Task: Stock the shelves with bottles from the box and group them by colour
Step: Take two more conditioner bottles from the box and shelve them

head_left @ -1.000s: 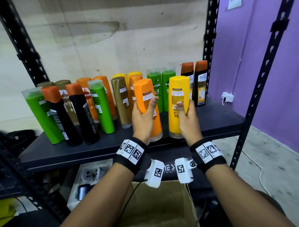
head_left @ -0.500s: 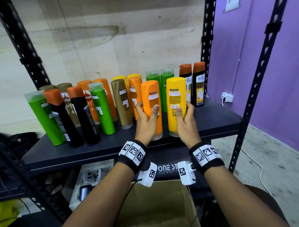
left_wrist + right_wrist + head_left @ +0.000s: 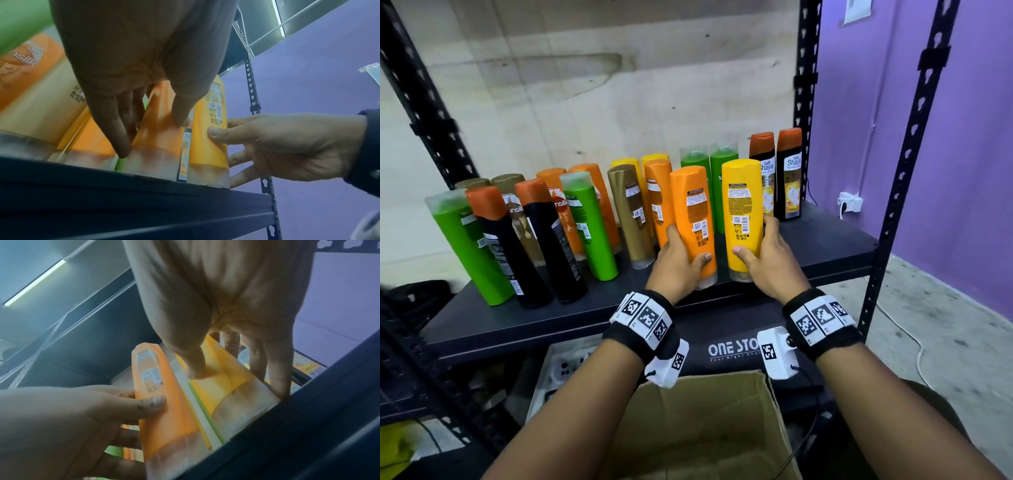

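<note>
An orange bottle (image 3: 693, 219) stands upright near the front edge of the dark shelf (image 3: 825, 246), cap down, label side toward me. My left hand (image 3: 681, 260) grips its lower part, thumb on the front. Beside it to the right stands a yellow bottle (image 3: 742, 212), and my right hand (image 3: 763, 250) grips it low, thumb in front and fingers behind. The left wrist view shows both bottles (image 3: 160, 129) (image 3: 207, 142) resting on the shelf edge. The right wrist view shows the thumb on the yellow bottle (image 3: 218, 378) and the orange bottle (image 3: 162, 395) in the other hand.
Behind stand more bottles: orange (image 3: 657, 195), gold (image 3: 631, 212), green (image 3: 709, 171) and black with orange caps (image 3: 789, 171). To the left a mixed group of green (image 3: 465, 240), black (image 3: 548, 236) and orange ones. An open cardboard box (image 3: 705, 421) sits below. Black uprights (image 3: 804, 96) frame the shelf.
Both bottles have gone from held slightly above the shelf front to standing on it, a little farther back. My hands have slid down to their lower parts.
</note>
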`<state>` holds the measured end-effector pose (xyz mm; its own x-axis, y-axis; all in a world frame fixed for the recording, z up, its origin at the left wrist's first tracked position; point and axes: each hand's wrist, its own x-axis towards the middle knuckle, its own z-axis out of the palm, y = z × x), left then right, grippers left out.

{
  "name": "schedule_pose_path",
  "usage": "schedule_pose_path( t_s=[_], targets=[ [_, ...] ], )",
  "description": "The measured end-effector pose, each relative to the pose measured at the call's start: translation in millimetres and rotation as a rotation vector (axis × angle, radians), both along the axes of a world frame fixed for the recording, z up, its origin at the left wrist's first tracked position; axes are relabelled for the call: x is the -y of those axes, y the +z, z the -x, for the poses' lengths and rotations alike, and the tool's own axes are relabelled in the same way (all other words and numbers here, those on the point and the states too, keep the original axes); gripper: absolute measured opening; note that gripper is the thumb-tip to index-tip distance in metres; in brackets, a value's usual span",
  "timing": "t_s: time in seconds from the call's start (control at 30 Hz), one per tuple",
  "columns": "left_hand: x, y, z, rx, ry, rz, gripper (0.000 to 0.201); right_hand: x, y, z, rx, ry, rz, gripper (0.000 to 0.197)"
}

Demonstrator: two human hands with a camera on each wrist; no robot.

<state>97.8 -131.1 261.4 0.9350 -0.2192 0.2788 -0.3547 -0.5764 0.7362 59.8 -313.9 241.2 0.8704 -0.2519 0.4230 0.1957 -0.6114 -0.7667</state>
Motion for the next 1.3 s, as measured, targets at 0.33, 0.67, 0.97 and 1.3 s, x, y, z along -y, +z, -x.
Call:
schedule_pose_path(
  t_s=[0.33, 0.67, 0.97, 1.3],
  targets=[
    [27.7, 4.9, -27.9, -0.026, 0.080, -0.009, 0.070, 1.5, 11.5, -42.9, -0.100, -0.004, -0.013, 0.060],
    [49.4, 15.2, -48.6, -0.104, 0.177, -0.026, 0.068, 7.7, 20.0, -81.2, -0.172, -0.045, -0.005, 0.063],
    [58.3, 14.5, -60.2, -0.104, 0.217, -0.015, 0.065, 3.0, 17.9, -97.9, -0.156, -0.086, -0.032, 0.067],
    [65.1, 10.7, -71.8, -0.092, 0.267, -0.018, 0.062, -1.3, 10.3, -106.4, -0.103, -0.117, -0.029, 0.067]
  ],
)
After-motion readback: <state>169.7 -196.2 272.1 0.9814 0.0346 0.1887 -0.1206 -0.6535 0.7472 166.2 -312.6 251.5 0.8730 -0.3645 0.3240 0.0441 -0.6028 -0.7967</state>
